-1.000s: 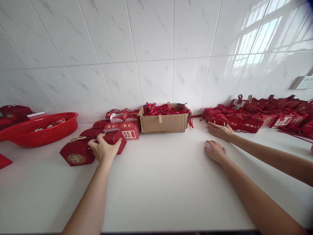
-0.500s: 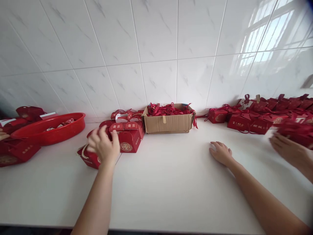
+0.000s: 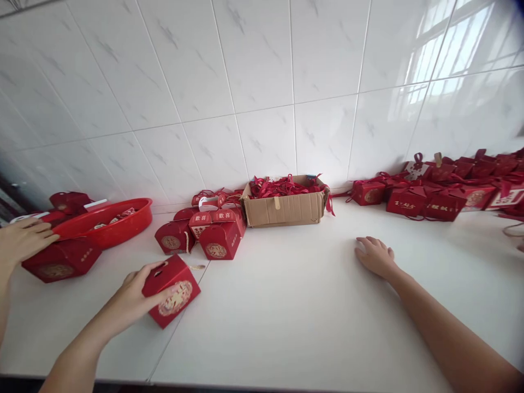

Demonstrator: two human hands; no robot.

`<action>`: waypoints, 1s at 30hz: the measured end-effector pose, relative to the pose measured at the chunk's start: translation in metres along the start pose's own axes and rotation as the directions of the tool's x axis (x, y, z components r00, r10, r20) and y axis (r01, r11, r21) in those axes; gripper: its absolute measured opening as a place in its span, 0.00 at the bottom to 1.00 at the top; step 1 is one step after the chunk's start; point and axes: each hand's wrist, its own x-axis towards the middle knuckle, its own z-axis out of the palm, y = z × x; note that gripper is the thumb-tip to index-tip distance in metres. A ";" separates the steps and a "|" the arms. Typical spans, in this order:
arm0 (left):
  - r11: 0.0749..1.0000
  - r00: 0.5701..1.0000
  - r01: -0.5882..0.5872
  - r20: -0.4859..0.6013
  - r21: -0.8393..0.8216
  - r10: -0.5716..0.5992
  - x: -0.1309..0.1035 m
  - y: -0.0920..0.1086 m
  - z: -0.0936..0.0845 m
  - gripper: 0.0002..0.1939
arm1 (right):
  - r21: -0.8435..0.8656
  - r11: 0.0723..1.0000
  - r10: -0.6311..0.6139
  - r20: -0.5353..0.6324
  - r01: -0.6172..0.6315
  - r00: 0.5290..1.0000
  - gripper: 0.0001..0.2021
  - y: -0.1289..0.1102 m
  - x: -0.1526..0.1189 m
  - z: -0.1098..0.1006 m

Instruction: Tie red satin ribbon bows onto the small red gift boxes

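My left hand [image 3: 137,292] grips a red gift box [image 3: 174,289] with a gold round emblem, thumb across its front and fingers over the top. The box is tilted above the white table at the left of the head view, and a cord sticks out behind it. My right hand [image 3: 374,257] rests on the table at the right, fingers spread, holding nothing. Several red boxes [image 3: 219,237] stand just behind the gripped one. Beside them is a cardboard box [image 3: 284,212] filled with red ribbons [image 3: 282,186].
Another person's hand [image 3: 24,240] touches a red box [image 3: 65,262] at the far left, before a red basin [image 3: 123,228] holding small packets. Rows of ribboned red boxes [image 3: 426,202] line the wall at the right. Part of another hand shows at the right edge.
My left hand has taken hold of a red box and brought it nearer, away from the group. The person's hand at right has withdrawn; the one at far left shows more. The view has shifted slightly.
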 end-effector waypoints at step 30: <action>0.425 0.680 0.015 0.321 -0.905 0.659 -0.021 0.195 0.209 0.42 | 0.928 -0.129 0.002 0.352 -0.349 0.936 0.16 -0.074 0.105 -0.029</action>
